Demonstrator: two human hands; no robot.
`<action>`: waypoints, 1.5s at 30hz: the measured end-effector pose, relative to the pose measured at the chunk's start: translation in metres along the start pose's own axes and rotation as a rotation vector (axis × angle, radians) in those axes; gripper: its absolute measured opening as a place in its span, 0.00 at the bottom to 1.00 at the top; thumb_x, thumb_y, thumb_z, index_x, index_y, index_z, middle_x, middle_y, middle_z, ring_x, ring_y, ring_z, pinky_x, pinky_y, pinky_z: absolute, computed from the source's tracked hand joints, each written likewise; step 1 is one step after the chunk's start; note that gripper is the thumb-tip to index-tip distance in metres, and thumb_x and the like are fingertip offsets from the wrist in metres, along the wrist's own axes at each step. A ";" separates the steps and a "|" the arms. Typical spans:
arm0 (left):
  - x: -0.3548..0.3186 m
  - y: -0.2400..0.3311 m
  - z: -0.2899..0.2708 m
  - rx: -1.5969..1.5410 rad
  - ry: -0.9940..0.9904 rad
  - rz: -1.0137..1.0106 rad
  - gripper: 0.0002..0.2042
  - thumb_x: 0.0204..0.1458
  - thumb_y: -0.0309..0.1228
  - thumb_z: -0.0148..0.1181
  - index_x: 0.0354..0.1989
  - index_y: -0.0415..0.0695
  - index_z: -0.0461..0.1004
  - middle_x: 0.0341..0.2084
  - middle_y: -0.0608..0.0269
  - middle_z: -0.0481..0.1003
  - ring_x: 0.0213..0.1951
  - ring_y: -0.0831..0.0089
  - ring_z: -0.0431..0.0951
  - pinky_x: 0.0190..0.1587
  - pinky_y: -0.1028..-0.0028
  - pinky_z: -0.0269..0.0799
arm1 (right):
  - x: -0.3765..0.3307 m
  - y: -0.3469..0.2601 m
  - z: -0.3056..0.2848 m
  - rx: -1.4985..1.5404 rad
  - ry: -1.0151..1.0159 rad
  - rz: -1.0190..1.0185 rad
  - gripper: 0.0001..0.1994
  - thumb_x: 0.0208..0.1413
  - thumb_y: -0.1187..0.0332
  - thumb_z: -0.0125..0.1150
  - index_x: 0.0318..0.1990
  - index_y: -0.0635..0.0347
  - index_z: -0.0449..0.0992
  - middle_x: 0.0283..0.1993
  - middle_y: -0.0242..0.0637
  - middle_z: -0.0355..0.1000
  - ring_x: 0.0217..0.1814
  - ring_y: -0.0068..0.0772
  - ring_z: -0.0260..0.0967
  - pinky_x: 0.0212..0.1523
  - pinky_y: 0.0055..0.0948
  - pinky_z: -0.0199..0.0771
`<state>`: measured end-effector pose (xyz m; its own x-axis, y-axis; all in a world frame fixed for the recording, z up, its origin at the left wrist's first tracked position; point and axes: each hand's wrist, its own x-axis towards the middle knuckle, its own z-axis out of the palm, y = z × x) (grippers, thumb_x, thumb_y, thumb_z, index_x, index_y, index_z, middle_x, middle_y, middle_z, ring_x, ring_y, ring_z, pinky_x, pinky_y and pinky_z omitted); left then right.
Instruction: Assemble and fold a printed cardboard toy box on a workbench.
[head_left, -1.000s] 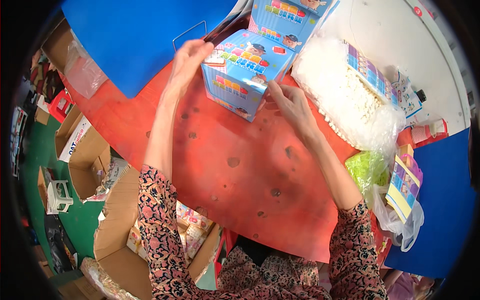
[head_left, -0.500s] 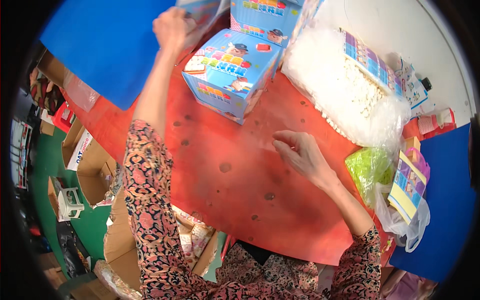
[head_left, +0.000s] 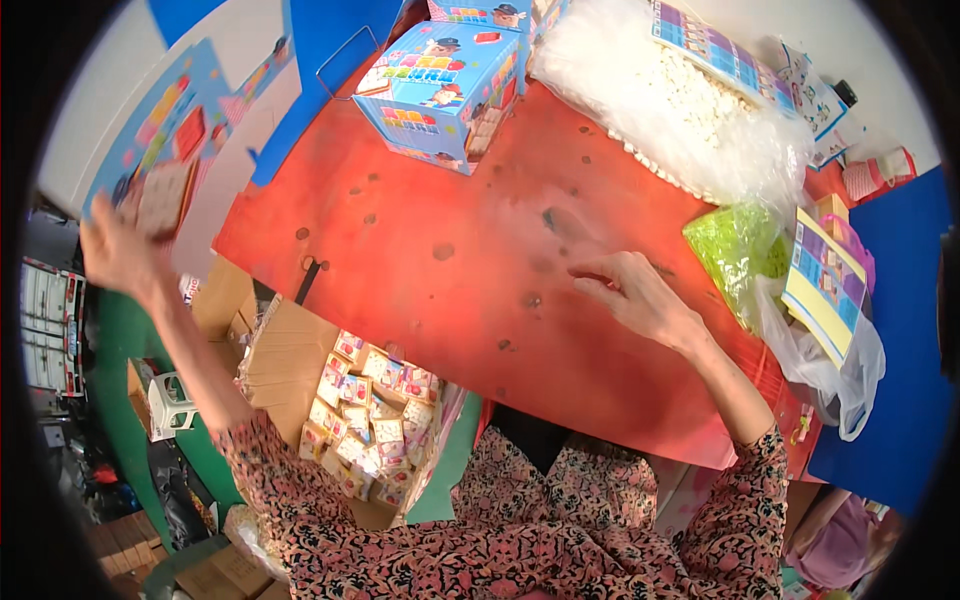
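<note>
Grip of left hand (head_left: 120,250) spreading open, blurred, touching flat printed card sheet (head_left: 165,195) lying far left, off red tabletop (head_left: 420,260). Right hand (head_left: 635,295) resting loosely open on tabletop, holding nothing, steadying body. Blue carton (head_left: 440,95) standing far, untouched.

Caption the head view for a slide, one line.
Left hand stretched out by a flat printed carton sheet, right hand resting on the red table.
</note>
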<state>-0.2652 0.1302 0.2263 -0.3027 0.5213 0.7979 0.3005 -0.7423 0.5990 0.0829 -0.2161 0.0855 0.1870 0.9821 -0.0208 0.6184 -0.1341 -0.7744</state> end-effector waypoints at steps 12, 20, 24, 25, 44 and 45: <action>-0.079 0.152 -0.052 -0.412 -0.416 -0.319 0.08 0.59 0.30 0.54 0.40 0.37 0.70 0.34 0.60 0.74 0.35 0.71 0.77 0.41 0.68 0.79 | -0.055 0.012 -0.025 0.343 0.374 -0.017 0.31 0.50 0.65 0.66 0.62 0.60 0.62 0.49 0.41 0.72 0.49 0.30 0.70 0.44 0.32 0.73; -0.215 0.211 0.054 -0.889 -0.943 -0.750 0.10 0.57 0.29 0.56 0.44 0.39 0.75 0.35 0.65 0.78 0.33 0.79 0.77 0.35 0.76 0.75 | -0.157 0.019 -0.096 0.656 0.900 0.240 0.24 0.47 0.70 0.68 0.51 0.68 0.67 0.38 0.38 0.73 0.27 0.23 0.71 0.17 0.20 0.70; -0.267 0.202 0.070 -0.865 -1.133 -0.912 0.12 0.60 0.34 0.53 0.44 0.37 0.74 0.38 0.64 0.77 0.38 0.78 0.74 0.44 0.76 0.69 | -0.205 0.024 -0.087 0.563 1.044 0.335 0.22 0.49 0.65 0.68 0.50 0.65 0.69 0.32 0.33 0.73 0.20 0.20 0.68 0.14 0.16 0.66; -0.271 0.200 0.073 -0.807 -1.133 -0.868 0.13 0.60 0.34 0.52 0.44 0.36 0.74 0.36 0.62 0.77 0.39 0.77 0.74 0.43 0.75 0.69 | -0.222 0.023 -0.090 0.564 1.046 0.374 0.21 0.50 0.64 0.68 0.49 0.65 0.71 0.30 0.32 0.73 0.18 0.19 0.67 0.13 0.16 0.66; -0.229 0.036 0.179 0.088 -0.562 -0.124 0.63 0.18 0.53 0.79 0.65 0.35 0.48 0.64 0.27 0.37 0.67 0.34 0.37 0.61 0.39 0.48 | -0.234 0.051 -0.048 -0.354 1.124 0.544 0.27 0.56 0.71 0.60 0.62 0.67 0.60 0.49 0.45 0.67 0.42 0.30 0.69 0.43 0.26 0.68; -0.229 0.035 0.182 0.089 -0.615 -0.133 0.63 0.18 0.53 0.79 0.65 0.38 0.50 0.65 0.26 0.34 0.67 0.32 0.33 0.60 0.34 0.43 | -0.233 0.046 -0.048 -0.669 1.089 0.604 0.29 0.54 0.72 0.61 0.63 0.64 0.59 0.56 0.53 0.61 0.49 0.43 0.67 0.51 0.34 0.66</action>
<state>-0.0211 0.0618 0.0770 0.2241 0.7727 0.5939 0.3780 -0.6306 0.6778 0.1041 -0.4573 0.0849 0.8464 0.2007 0.4932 0.4144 -0.8300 -0.3734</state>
